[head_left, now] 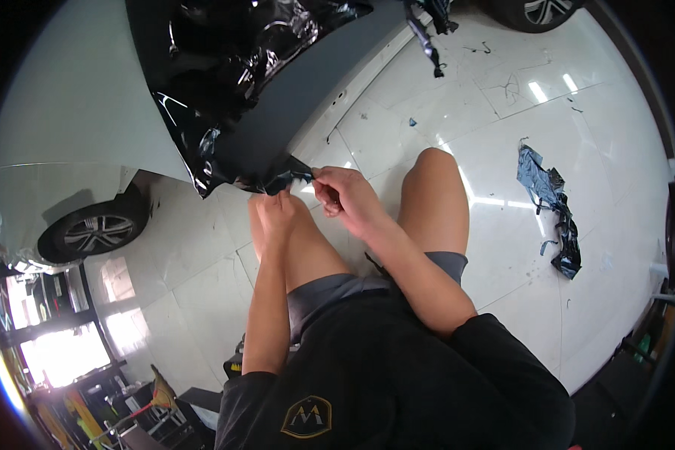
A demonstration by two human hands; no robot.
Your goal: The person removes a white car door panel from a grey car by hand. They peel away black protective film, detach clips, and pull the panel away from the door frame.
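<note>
Glossy black film (277, 60) lies wrinkled and loose over an open car door (292, 112), whose matte dark face shows along its right part. At the door's lower corner, my right hand (346, 199) pinches the edge of the film between thumb and fingers. Just left of it, my left hand (276, 216) is closed at the same corner, its fingers pressed on the film there. The fingertips of my left hand are partly hidden by the film.
The car's pale body (60, 97) and a wheel (101, 231) stand at left. A crumpled strip of film (551, 195) lies on the tiled floor (487, 247) at right, among small scraps. Another strip (427, 49) hangs near the top. Tools and a bright window (64, 352) are at lower left.
</note>
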